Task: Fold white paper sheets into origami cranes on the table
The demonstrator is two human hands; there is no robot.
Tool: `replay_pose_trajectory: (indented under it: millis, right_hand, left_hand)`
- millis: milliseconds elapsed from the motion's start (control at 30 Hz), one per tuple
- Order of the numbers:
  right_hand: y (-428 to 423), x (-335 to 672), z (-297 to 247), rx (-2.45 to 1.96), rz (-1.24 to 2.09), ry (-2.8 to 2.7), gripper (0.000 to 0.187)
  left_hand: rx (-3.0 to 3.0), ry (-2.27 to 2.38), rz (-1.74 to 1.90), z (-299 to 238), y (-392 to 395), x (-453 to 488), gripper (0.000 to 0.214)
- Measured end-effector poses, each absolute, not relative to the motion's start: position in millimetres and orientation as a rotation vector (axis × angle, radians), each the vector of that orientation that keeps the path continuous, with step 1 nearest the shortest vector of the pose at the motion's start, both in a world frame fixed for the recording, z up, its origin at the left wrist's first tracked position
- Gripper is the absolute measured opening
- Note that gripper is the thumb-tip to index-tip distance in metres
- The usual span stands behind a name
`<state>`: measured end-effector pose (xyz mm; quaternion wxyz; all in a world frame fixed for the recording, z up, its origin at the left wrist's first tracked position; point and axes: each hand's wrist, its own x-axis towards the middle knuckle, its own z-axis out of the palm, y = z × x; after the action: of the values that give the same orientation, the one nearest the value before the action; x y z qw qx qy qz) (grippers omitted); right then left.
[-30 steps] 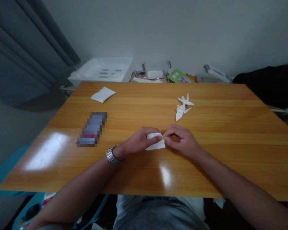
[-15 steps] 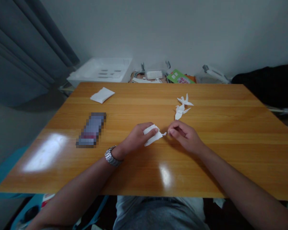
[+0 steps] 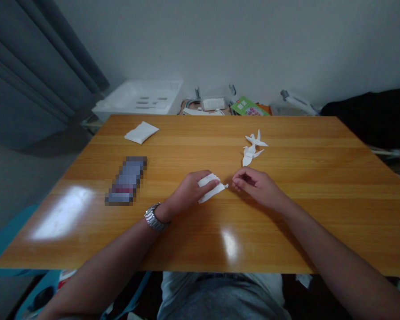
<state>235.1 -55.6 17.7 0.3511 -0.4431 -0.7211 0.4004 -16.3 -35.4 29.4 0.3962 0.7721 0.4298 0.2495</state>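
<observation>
A folded piece of white paper (image 3: 209,192) is held in my left hand (image 3: 194,189), thumb on top and fingers behind. From its right end sticks out a small curled tip (image 3: 226,186). Just right of that tip, with a small gap between, is my right hand (image 3: 256,186). Its thumb and fingers are drawn together in a pinch; whether anything tiny is between them I cannot make out. Beyond the right hand lie two white folded paper birds (image 3: 249,155), the farther one (image 3: 256,140) touching or nearly touching the nearer.
A blurred-out phone (image 3: 126,180) lies at the left of the wooden table (image 3: 186,240). Behind it is a folded white paper sheet (image 3: 142,132). Past the far edge stand a white foam tray (image 3: 143,95), a green booklet (image 3: 248,106) and a dark cloth-like heap (image 3: 370,118).
The paper's tip now looks shorter and more curled up. My right fingers have shifted slightly, leaving a small gap to the tip. The left hand keeps its hold.
</observation>
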Motion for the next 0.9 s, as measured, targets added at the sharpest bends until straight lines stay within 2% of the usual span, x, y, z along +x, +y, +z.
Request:
replay_pose_trajectory:
  millis: [100,200,300,533,900]
  right_hand:
    - [-55.2,234.6,14.3,-1.132,1.114,-1.806,0.021]
    - [-57.7,228.4,13.2,-1.111,1.165,-1.814,0.028]
    - [-59.9,223.8,16.6,-1.195,1.007,-1.933,0.014]
    - [-55.9,233.8,19.3,-1.25,0.775,-2.072,0.011]
    - [-38.8,259.5,9.2,-1.324,0.33,-2.085,0.024]
  left_hand:
    - [1.951,1.127,0.648,26.8,-33.7,-15.5,0.039]
    - [1.954,1.118,0.65,24.4,-33.6,-14.5,0.039]
    - [1.966,1.101,0.633,22.7,-34.6,-14.0,0.039]
    - [2.019,1.167,0.651,24.0,-34.3,-14.3,0.037]
    - [2.219,1.314,0.843,15.6,-34.5,-17.5,0.029]
